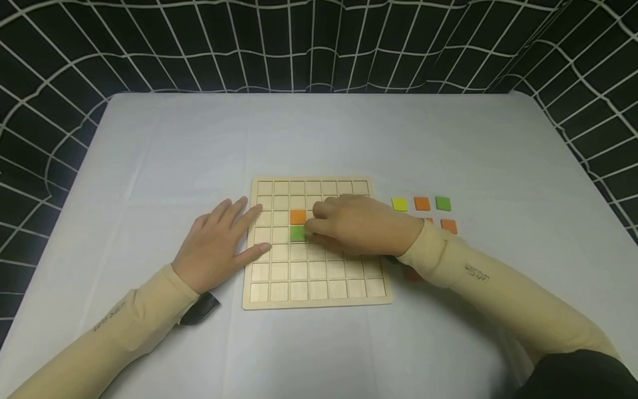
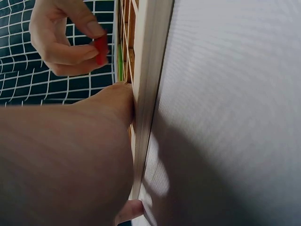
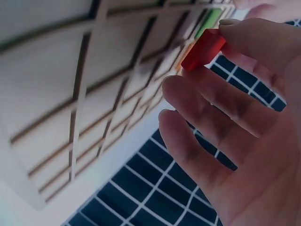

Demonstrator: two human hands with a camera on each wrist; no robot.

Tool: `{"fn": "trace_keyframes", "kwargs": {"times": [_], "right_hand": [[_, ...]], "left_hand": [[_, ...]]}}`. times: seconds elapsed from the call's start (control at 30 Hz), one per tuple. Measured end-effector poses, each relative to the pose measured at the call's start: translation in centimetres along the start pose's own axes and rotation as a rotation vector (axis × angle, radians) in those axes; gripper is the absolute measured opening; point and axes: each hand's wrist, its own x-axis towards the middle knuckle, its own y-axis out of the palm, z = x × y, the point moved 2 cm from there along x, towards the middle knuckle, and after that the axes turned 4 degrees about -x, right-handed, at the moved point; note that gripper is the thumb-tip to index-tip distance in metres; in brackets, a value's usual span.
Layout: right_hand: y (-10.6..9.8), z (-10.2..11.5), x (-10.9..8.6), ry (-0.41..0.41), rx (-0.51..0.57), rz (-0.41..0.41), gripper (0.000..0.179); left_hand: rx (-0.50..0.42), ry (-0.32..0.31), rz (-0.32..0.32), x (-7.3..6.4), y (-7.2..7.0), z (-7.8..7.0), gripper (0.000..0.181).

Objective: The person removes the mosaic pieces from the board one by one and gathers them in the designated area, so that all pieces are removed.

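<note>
A wooden grid board (image 1: 319, 303) lies on the white table. Two square tiles sit in neighbouring cells of one column: an orange tile (image 1: 298, 216) and, just nearer, a green tile (image 1: 297, 233). Between thumb and fingertips my right hand (image 1: 359, 224) pinches a red tile (image 3: 203, 49), which the left wrist view also shows held above the board. In the head view that tile is hidden behind the right hand, beside the green one. My left hand (image 1: 211, 249) rests at the board's left edge with fingers spread, thumb and index finger touching the frame.
Right of the board lie loose tiles: yellow (image 1: 399, 204), orange (image 1: 421, 204), green (image 1: 443, 203) and red-orange (image 1: 449, 226). Others are partly covered by the right forearm. White netting (image 1: 314, 52) over dark cloth borders the table. A black object (image 1: 200, 309) is under the left wrist.
</note>
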Motion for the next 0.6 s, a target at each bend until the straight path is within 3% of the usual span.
{"fn": "trace_keyframes", "kwargs": {"times": [0.33,0.6], "right_hand": [[-1.1,-1.2,-2.9,0.062,0.006,-0.028,0.012],[-1.8,-1.7,-6.7,0.143,-0.032,0.04,0.014]], "left_hand": [[-0.003,0.018,-0.032,-0.1,0.3,0.1,0.071],[0.001,0.007,-0.007,0.0,0.0,-0.2,0.071]]}}
